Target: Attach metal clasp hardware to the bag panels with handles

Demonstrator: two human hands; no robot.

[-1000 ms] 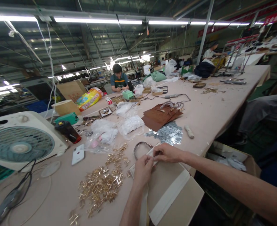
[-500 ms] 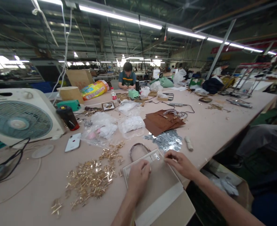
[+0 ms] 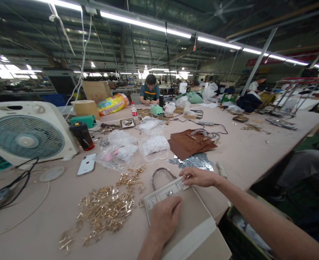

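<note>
right fingers point(image 3: 188, 172) at beige panel point(image 3: 193, 207)

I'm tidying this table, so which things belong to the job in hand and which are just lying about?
Likely the job:
beige panel, at left hand and right hand
looped handle
silver plates
gold pieces

Probably just lying about:
phone
fan
dark cup
drink bottle

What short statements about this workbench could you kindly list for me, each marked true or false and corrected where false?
1. The right hand is at the far edge of the beige panel. True.
2. The left hand lies among the gold pieces. False: it is at the beige panel.
3. The silver plates lie beside the brown sheets. True.
4. The white phone lies right of the brown sheets. False: it lies left of them.
</note>
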